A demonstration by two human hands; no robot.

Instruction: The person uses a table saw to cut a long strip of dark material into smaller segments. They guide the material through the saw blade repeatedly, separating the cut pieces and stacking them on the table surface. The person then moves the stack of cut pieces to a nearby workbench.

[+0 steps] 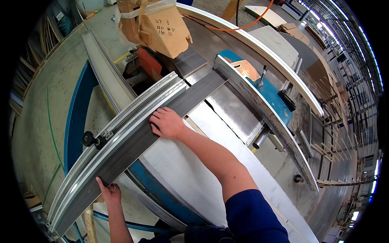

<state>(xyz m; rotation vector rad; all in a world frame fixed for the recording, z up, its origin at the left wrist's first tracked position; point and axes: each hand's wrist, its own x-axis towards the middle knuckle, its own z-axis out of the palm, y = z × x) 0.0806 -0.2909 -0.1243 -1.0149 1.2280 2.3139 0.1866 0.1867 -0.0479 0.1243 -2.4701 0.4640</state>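
A long dark grey board lies diagonally along an aluminium fence on a sliding-table saw, its far end at an upright fence. My right hand is in the middle, bent fingers gripping the board beside the aluminium fence. My left hand holds the board's near edge at the lower left, thumb on top and fingers curled, their tips partly hidden. A black knob sticks out from the fence.
A cardboard piece with handwriting stands behind, near a red guard. An orange hose hangs beyond. Leaning sheets line the far left. A blue machine frame stands left, racks right.
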